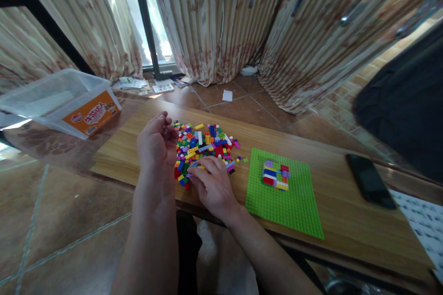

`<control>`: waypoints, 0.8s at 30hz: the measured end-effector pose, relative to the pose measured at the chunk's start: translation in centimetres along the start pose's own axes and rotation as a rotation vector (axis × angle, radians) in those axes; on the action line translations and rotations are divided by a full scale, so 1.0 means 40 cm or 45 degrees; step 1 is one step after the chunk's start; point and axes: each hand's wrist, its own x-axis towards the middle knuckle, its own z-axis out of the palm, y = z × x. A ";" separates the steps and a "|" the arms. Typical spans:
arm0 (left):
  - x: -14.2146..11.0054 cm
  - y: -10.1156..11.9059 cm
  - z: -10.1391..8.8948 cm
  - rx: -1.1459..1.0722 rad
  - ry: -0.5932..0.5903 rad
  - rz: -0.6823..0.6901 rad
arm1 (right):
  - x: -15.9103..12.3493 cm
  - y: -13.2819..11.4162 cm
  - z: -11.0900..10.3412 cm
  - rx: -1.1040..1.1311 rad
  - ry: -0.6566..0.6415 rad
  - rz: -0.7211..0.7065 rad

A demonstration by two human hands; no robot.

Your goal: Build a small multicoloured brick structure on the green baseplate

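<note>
One brick block (270,174) is built toward the plate's (294,212) far edge; loose bricks (206,146) are left. Left hand (154,143): loosely curled; right hand (215,189): hold can't be told.

- We read this as a home room.
- We see long patterned curtains (218,23) by a window (158,27), brown floor tiles (79,207).
- We also see toy bricks (207,139) on a wooden tabletop (335,198).

Pale Chinese characters run in a slanting line across the orange rectangular label (92,114) on the clear plastic box (58,125) — the first looks like 牛 and the last like 人, the middle ones too blurred to be sure of. Dark print on the white paper sheet (424,226) and the white rectangular leaflet (163,88) — both illegible here.
</note>
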 end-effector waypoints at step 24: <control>-0.221 -0.253 0.153 0.802 -1.120 -0.384 | -0.118 0.171 -0.310 0.054 0.432 0.273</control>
